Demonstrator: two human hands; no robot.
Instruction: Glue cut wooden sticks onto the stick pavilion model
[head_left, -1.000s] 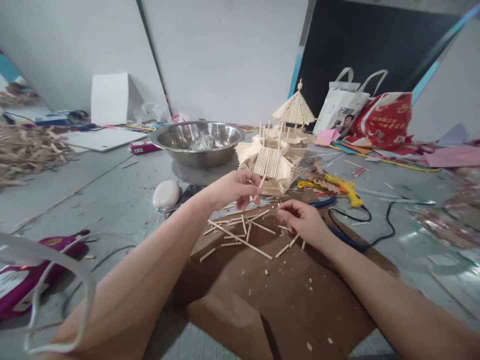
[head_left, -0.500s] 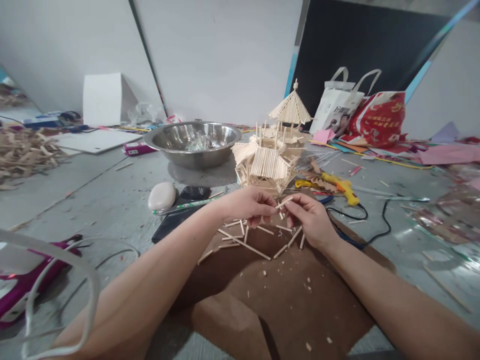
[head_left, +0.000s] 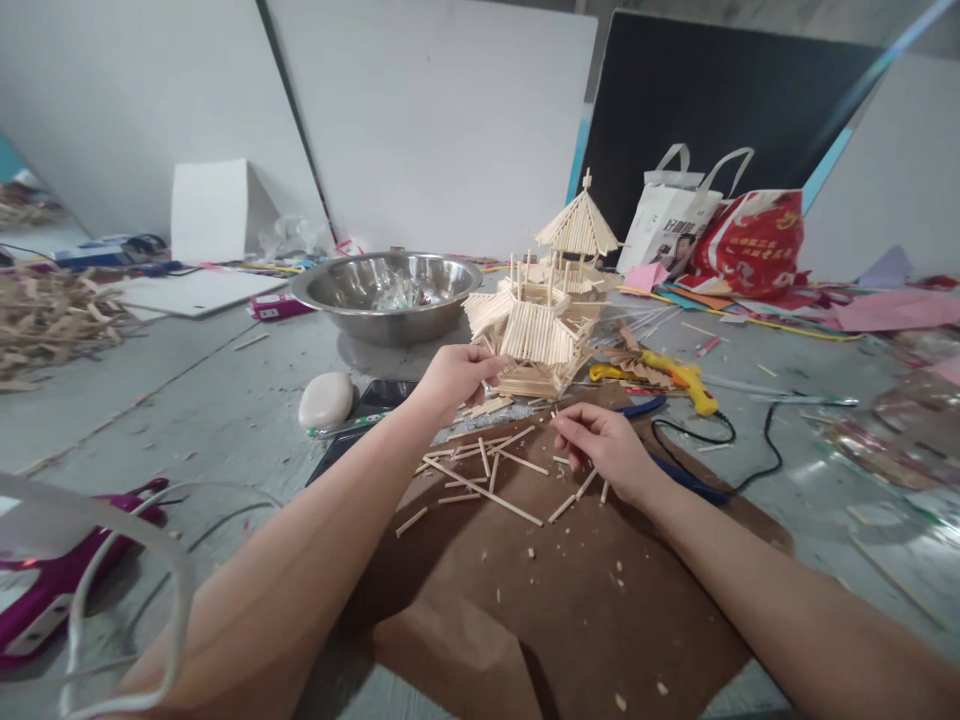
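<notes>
A small tiered model house [head_left: 538, 335] built of pale wooden sticks stands upright just beyond a brown sheet [head_left: 600, 610], with the left hand [head_left: 459, 380] close by its lower front edge, fingers bent, though whether that grip is closed on anything cannot be told. The right hand [head_left: 604, 447], nearer the viewer, has its grip clamped on a short stick [head_left: 553, 414], mostly hidden by the fingers, beside loose sticks [head_left: 482, 490] scattered over the sheet. Farther out, a steel bowl [head_left: 397, 326] sits left of the model and a yellow glue gun [head_left: 686, 378] lies to its right.
</notes>
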